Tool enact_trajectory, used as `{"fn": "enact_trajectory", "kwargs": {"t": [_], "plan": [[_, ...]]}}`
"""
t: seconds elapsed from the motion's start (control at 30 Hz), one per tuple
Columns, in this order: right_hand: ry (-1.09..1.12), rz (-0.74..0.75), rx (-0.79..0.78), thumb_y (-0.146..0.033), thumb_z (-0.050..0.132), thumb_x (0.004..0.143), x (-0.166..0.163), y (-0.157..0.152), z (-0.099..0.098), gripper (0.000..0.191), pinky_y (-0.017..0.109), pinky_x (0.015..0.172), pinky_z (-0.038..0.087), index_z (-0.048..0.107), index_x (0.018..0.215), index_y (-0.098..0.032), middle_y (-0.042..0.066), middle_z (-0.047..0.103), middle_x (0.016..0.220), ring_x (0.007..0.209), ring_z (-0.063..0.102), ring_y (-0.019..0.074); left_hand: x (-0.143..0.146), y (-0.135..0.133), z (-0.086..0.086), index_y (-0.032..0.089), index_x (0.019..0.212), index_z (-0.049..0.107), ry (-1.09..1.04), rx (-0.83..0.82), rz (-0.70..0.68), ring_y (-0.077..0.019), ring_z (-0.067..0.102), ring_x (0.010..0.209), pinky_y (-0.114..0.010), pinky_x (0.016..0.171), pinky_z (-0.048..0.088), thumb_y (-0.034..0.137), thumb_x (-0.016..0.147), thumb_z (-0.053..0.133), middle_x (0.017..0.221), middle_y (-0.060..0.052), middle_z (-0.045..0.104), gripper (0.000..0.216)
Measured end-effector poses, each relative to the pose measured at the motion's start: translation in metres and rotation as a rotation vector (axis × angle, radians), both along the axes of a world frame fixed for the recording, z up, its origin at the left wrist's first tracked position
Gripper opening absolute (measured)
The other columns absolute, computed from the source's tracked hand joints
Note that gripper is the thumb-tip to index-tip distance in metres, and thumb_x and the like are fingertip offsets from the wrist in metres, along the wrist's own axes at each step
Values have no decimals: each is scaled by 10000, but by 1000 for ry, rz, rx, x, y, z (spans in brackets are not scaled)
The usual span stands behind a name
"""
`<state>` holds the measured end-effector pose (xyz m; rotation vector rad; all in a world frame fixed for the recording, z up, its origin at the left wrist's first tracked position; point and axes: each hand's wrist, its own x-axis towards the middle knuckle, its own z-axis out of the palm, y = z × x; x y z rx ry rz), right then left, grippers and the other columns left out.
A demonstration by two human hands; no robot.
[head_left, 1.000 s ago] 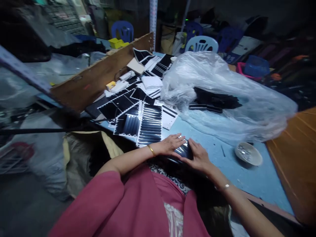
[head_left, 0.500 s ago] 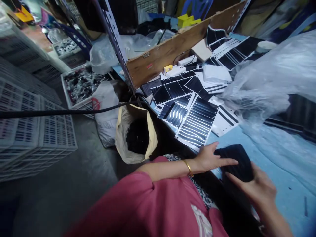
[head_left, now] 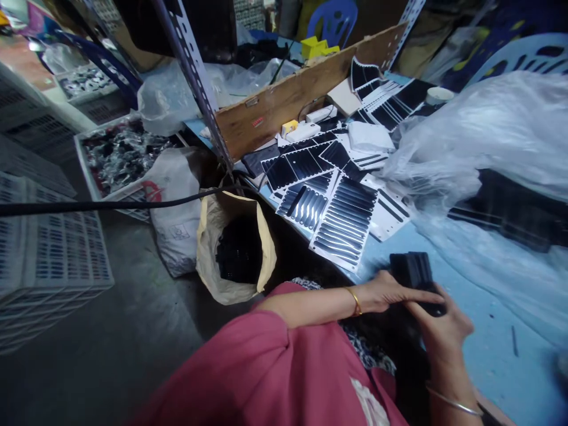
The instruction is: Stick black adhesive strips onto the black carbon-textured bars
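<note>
A dark, block-shaped black plastic piece (head_left: 412,269) is held over the near edge of the blue table, its exact kind unclear. My left hand (head_left: 385,292), with a gold bangle at the wrist, grips it from the left, index finger stretched across its lower part. From below and the right, my right hand (head_left: 444,329) wraps round the same piece, thumb on the near side. Beyond my hands lie white sheets of black adhesive strips (head_left: 345,222), the nearest one reaching the table edge. An open cream sack (head_left: 268,248) with black pieces inside stands to the left.
Clear plastic film (head_left: 479,130) covers dark items on the right of the blue table (head_left: 501,331). A wooden board (head_left: 284,97) and a perforated metal post (head_left: 195,77) border the back. A black cable (head_left: 110,205) crosses left, above white crates (head_left: 57,254).
The black piece has been turned between my hands, so a narrower, ridged side shows. My right hand has moved inward, closer to my left. The camera view has shifted slightly.
</note>
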<state>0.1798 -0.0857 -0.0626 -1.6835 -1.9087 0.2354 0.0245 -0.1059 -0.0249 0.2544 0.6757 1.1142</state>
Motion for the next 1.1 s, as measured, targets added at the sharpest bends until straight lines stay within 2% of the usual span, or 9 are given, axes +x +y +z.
{"fn": "enact_trajectory", "kwargs": {"t": [0.1, 0.2, 0.33, 0.43, 0.53, 0.67, 0.8, 0.87, 1.1], "plan": [[37, 17, 55, -735, 594, 659, -23, -23, 24, 903, 555, 849, 526, 622, 1245, -48, 209, 703, 1057, 958, 673, 404, -2, -2, 17, 120, 757, 716, -48, -40, 24, -146, 622, 719, -437, 970, 481, 228, 306, 943, 827, -30, 666, 516], [39, 213, 237, -599, 663, 721, -60, -52, 60, 836, 527, 892, 523, 527, 1351, -66, 210, 654, 1187, 1036, 652, 377, -38, -36, 52, 112, 844, 730, -42, 87, 94, -152, 624, 749, -395, 907, 504, 205, 357, 935, 877, -43, 677, 536], [142, 632, 379, -542, 735, 713, -141, -87, 92, 932, 524, 942, 512, 382, 1455, -103, 215, 571, 1315, 1151, 596, 378, -131, -102, 97, 114, 999, 729, 150, 182, 252, -206, 653, 878, -380, 904, 510, 198, 511, 895, 979, -81, 703, 523], [266, 834, 337, -497, 683, 791, -222, -107, 85, 894, 534, 966, 500, 284, 1500, -126, 217, 546, 1342, 1202, 561, 370, -219, -143, 104, 123, 1050, 721, 296, 129, 378, -237, 684, 875, -384, 880, 530, 199, 547, 863, 962, -82, 730, 528], [319, 1064, 117, -470, 599, 860, -293, -120, 59, 810, 503, 965, 503, 255, 1501, -113, 225, 540, 1347, 1217, 551, 342, -304, -174, 81, 103, 1056, 707, 479, 41, 408, -240, 699, 754, -373, 748, 570, 200, 557, 830, 879, -84, 737, 523], [-12, 1306, -313, -345, 494, 921, -331, -118, 24, 606, 373, 845, 529, 367, 1431, -44, 205, 656, 1150, 1019, 648, 264, -369, -193, 12, 104, 1131, 655, 796, -27, 365, -253, 697, 836, -378, 761, 575, 262, 592, 808, 962, -95, 725, 582], [-576, 1374, -364, -270, 532, 892, -314, -104, 10, 337, 338, 790, 460, 619, 1173, -105, 157, 685, 1007, 942, 629, 261, -380, -177, -68, 107, 1146, 648, 1498, -289, 2, -251, 683, 915, -327, 811, 557, 246, 613, 810, 987, -87, 718, 573], [-696, 1379, -324, -261, 526, 891, -300, -98, 11, 248, 334, 769, 422, 659, 1057, -132, 148, 678, 1016, 954, 603, 266, -384, -165, -98, 95, 1248, 588, 1611, -377, -34, -271, 650, 1045, -332, 907, 517, 138, 659, 752, 1113, -141, 686, 613], [-672, 1381, -249, -302, 468, 944, -276, -86, 16, 282, 345, 718, 385, 668, 1054, -136, 148, 674, 984, 887, 568, 251, -389, -158, -141, 124, 1165, 634, 1720, -569, -325, -309, 585, 1187, -374, 1020, 442, 168, 732, 691, 1161, -165, 663, 439]]}}
